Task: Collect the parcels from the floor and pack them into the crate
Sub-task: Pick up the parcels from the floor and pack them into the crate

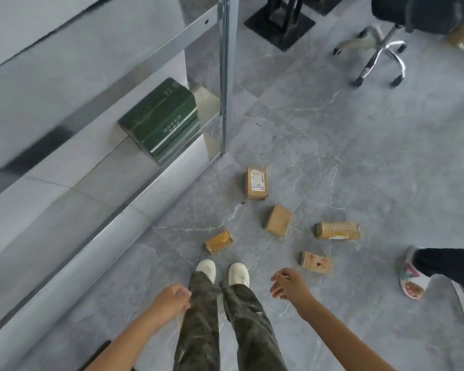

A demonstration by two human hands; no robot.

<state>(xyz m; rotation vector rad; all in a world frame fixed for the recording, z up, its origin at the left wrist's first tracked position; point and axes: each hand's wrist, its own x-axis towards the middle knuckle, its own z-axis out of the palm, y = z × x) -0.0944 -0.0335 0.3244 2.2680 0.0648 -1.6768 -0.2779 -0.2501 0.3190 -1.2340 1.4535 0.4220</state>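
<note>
Five parcels lie scattered on the grey marble-tile floor (359, 145), all ahead of the person's white shoes (221, 273). Closest, just ahead and a little to the left of the shoes, is a small tape-wrapped parcel (219, 241). Ahead and to the right of the shoes sits a plain cardboard parcel (278, 220), and farther ahead of the shoes stands a cardboard parcel with a white shipping label (256, 183) facing up. To the right of the shoes lies a parcel with red marks (316, 263), and farther right and ahead of them lies a long parcel bound in clear tape (337, 230). None of the five touches another. The left hand (172, 298) hangs behind and left of the shoes, against the camouflage trouser leg (198, 317), fingers loosely curled with no parcel in them. The right hand (289, 283) hangs right of the shoes, near the red-marked parcel but apart from it, fingers relaxed and lightly bent, holding nothing. Far ahead and left of the shoes, a green box printed ONCUR (158, 121) rests on a metal shelf (134, 199). Far ahead and right is an office chair's chrome base (378, 49); well to the right is another person's foot in a patterned slipper (410, 277).
</note>
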